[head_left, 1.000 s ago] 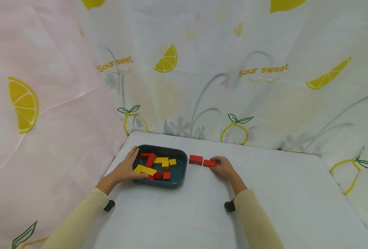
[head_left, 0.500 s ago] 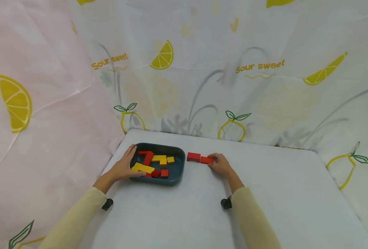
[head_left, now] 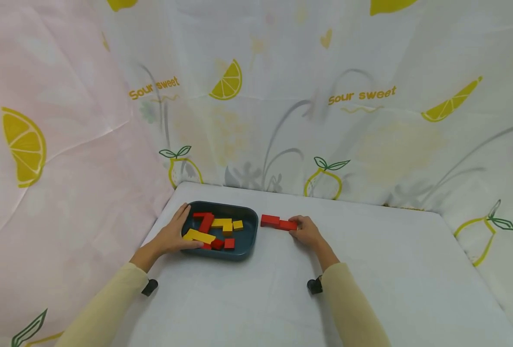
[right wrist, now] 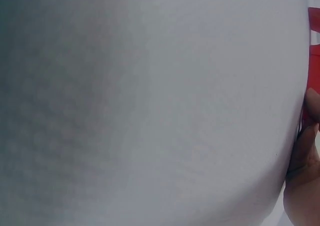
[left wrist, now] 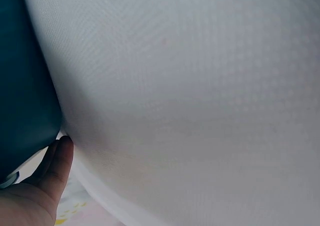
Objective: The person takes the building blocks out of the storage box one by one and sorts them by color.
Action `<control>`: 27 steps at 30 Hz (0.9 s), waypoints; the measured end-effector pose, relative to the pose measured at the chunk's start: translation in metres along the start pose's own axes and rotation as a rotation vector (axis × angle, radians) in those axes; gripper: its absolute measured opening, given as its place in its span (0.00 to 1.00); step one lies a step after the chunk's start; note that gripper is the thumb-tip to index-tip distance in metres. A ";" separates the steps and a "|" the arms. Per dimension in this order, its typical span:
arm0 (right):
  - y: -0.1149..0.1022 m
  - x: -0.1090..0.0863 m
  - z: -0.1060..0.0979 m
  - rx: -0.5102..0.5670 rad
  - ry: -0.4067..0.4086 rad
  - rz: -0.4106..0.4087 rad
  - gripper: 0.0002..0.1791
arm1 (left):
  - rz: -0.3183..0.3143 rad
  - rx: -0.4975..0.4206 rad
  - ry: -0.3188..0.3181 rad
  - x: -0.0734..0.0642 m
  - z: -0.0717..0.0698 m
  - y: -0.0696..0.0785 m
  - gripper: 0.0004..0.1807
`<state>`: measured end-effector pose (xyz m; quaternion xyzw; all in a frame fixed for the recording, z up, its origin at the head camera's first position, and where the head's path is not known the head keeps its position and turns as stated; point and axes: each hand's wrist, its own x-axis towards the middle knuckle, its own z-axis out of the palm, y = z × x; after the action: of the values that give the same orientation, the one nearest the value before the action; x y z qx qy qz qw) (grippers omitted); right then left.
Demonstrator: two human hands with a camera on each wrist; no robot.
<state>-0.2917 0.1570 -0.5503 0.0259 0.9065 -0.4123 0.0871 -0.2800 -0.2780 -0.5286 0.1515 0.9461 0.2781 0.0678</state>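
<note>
In the head view, a dark blue-green tray holds several red and yellow blocks, one of them a long yellow block. My left hand grips the tray's left end, its thumb along the front side and its fingers at the back left corner. To the right of the tray, my right hand pinches the right end of a red block. That block's left end meets another red block on the table. The right wrist view catches only the hand's edge and some red at the far right.
A white cloth covers the table. Behind it hangs a curtain printed with lemons, and a pinkish curtain borders the left side. Inside the tray lie a small yellow block and a red cube.
My right hand has slid its red block left, and the gap to the other red block has closed. The left hand stays at the tray. The head view has shifted slightly.
</note>
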 end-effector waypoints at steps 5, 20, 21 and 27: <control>-0.001 0.000 0.000 -0.006 -0.003 -0.005 0.20 | -0.003 -0.001 -0.003 0.000 0.000 0.000 0.71; -0.001 0.000 -0.001 -0.008 -0.044 -0.004 0.22 | -0.019 -0.014 -0.014 0.000 0.001 0.001 0.72; -0.001 0.000 -0.001 -0.006 -0.046 -0.001 0.22 | -0.019 -0.016 -0.015 0.000 0.001 0.001 0.72; -0.003 -0.001 -0.003 0.014 -0.047 0.003 0.24 | -0.010 -0.012 -0.006 -0.001 0.000 0.003 0.71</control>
<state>-0.2916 0.1573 -0.5466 0.0180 0.9013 -0.4190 0.1088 -0.2787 -0.2763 -0.5268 0.1471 0.9449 0.2831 0.0731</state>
